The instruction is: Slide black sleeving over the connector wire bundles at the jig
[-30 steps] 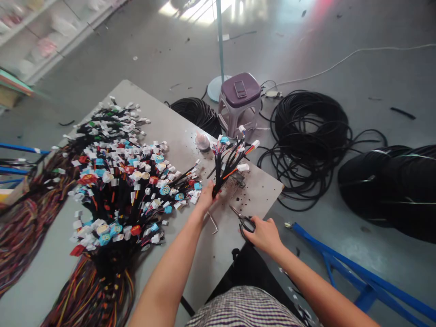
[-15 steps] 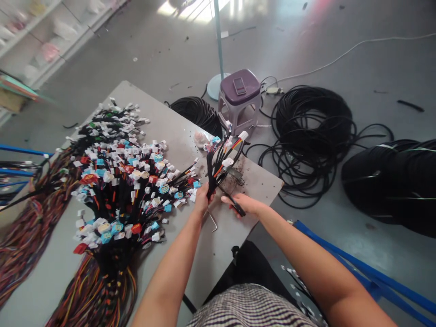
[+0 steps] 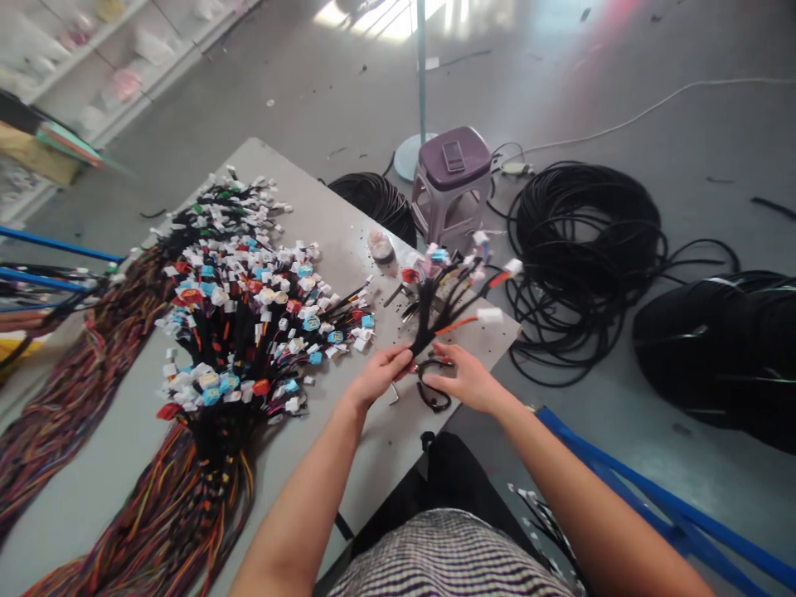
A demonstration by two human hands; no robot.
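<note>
My left hand [image 3: 386, 371] is closed round the black-taped stem of a wire harness [image 3: 429, 319]. Its branches fan out away from me, ending in white, blue and red connectors. Beside it, my right hand [image 3: 468, 380] has thumb and fingers at the spread black loop handles of what look like scissors [image 3: 434, 402]. Their blades are mostly hidden near my left hand, so I cannot tell whether they touch the harness. A bent metal rod [image 3: 394, 395] shows just below my left hand.
Bundled harnesses [image 3: 249, 323] cover the left of the grey table [image 3: 348, 489]. Near its far edge stands a small container [image 3: 381, 246]. Beyond are a purple-topped stool [image 3: 457, 157] and black tubing coils [image 3: 581, 240]. A blue frame [image 3: 652, 497] runs at the right.
The harness has tilted to the right and its branches have spread. My right hand has opened the scissors' handles, which were together before. The view has shifted slightly.
</note>
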